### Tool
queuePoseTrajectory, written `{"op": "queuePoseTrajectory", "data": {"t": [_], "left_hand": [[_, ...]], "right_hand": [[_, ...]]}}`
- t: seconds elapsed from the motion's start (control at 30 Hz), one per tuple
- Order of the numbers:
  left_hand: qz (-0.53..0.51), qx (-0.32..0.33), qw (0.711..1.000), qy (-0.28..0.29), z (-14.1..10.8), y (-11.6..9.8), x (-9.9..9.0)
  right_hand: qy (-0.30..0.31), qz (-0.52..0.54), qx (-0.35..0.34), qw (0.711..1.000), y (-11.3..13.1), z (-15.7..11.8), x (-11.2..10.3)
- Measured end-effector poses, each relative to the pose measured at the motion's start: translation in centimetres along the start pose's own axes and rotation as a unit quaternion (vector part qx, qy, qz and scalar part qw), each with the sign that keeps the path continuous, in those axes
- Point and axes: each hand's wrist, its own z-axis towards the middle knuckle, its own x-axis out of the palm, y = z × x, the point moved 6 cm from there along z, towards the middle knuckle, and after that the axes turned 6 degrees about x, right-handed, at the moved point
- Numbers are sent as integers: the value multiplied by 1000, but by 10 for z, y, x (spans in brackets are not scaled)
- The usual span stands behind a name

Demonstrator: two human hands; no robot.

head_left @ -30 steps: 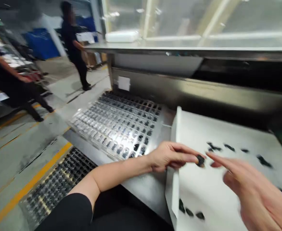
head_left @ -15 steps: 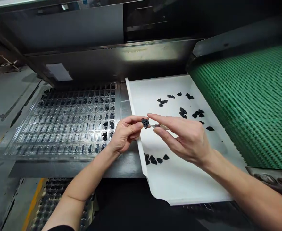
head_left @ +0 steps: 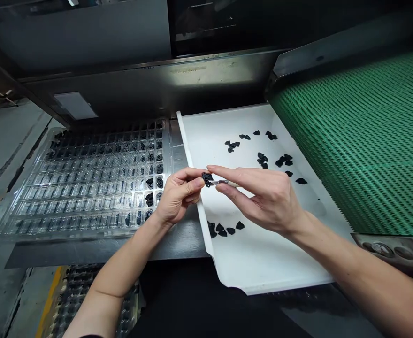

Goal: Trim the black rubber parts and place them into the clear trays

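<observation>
Black plastic part [head_left: 206, 178] sits pinched in the left hand [head_left: 176, 199], over the white tray's [head_left: 263, 263] left rim. Right hand [head_left: 266, 199] pinches a thin metal tool [head_left: 224, 182], tip touching the part.

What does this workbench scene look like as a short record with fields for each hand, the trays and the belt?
left hand: left hand pinches a small round black plastic part
right hand: right hand holds a thin metal blade to that part
white tray: shallow white plastic tray with loose black parts
clear tray: clear gridded plastic tray, few pockets filled at its right side
belt: green ribbed conveyor belt on the right
</observation>
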Motion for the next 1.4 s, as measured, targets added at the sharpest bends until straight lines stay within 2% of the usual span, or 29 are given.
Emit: {"op": "queuePoseTrajectory", "data": {"t": [0.7,0.93,1.07,1.3,1.4], "left_hand": [[-4,-1,1000,14,0,-1,-1],[7,-21,1000,13,-2,5,-1],[23,-45,998,43,-2,8,0],[17,-41,996,73,-2,0,4],[17,-23,998,53,-4,-7,-1]], "right_hand": [[6,30,18,999,-3,1,-1],[1,58,47,997,-6,-3,0],[-3,40,54,998,-10,-5,1],[-46,10,79,996,-22,-6,-2],[-49,2,91,995,-27,-6,-1]]}}
